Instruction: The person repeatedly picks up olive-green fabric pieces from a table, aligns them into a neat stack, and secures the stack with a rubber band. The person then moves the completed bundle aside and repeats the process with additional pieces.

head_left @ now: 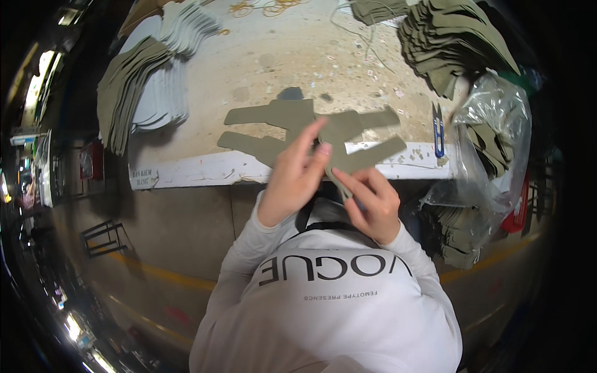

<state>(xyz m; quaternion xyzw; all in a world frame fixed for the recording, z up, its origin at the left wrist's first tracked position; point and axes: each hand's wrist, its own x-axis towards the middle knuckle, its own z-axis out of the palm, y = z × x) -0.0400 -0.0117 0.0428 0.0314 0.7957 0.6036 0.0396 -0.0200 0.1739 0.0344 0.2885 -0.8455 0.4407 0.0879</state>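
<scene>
An olive-green cut fabric piece (292, 112) with strap-like arms spreads over the near edge of the table. Its middle is folded or seamed, and a narrow strip hangs toward my body. My left hand (295, 171) rests on the middle of the piece, its fingers stretched out and apart, beside a small dark gap. Lower right of it, my right hand (374, 202) pinches the hanging near edge of the fabric between thumb and fingers. The undersides of both hands are hidden.
Stacks of olive (127, 87) and white pieces (165, 93) lie at the left. More olive pieces (457, 40) are piled far right. Blue-handled thread snips (439, 133) lie near a clear plastic bag (497, 112) at the right edge. Yellow cords (267, 7) lie at the back.
</scene>
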